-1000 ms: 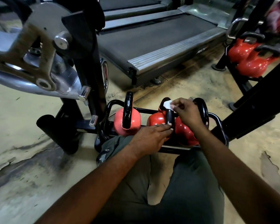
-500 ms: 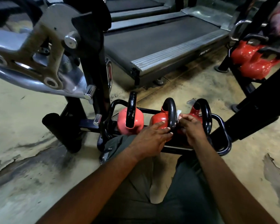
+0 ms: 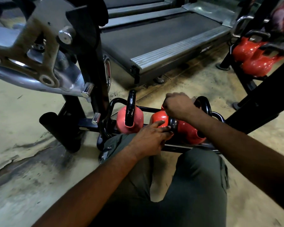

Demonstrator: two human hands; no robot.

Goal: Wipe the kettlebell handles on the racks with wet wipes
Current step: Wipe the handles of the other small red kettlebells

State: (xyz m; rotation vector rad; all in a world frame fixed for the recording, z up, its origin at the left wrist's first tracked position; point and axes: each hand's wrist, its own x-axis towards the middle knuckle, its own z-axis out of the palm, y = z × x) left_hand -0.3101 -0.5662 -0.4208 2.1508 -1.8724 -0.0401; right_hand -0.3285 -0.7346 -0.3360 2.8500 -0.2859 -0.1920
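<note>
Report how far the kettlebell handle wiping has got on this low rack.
Done: cannot tell; no handle shows wiping marks. In hand: the right hand grips the top of the middle kettlebell's handle while the left hand touches its base; no wipe shows. Left: likely the right kettlebell's handle and the kettlebells on the far rack.

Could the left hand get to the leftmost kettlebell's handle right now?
Probably yes. The left hand rests on the middle kettlebell right beside it, and the leftmost kettlebell's handle stands uncovered.

A single wide-angle view is taken from the head, aimed forward and steeply down. The low rack (image 3: 187, 146) is seen close, just past the knees (image 3: 200, 161); a treadmill (image 3: 154, 35) is caught beyond it.
</note>
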